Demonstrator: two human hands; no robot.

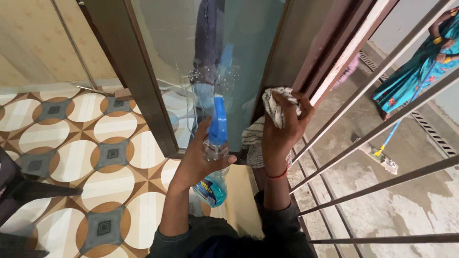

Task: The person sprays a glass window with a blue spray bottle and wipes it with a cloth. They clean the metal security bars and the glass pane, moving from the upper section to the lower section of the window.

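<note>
My left hand (201, 160) grips a clear spray bottle (213, 184) of blue liquid with a blue trigger head, its nozzle pointing up at a glass pane (239, 52). Droplets of spray speckle the glass just above the nozzle. My right hand (283, 126) clutches a white cloth with dark stripes (267, 112), bunched against the brown frame (282, 57) at the right edge of the pane. Part of the cloth hangs down below the hand.
A dark brown frame post (143, 81) stands left of the glass. Patterned floor tiles (71, 157) lie below left. Metal bars (382, 129) run on the right. Beyond them a person in a teal garment (420, 62) holds a mop (382, 160) on a concrete floor.
</note>
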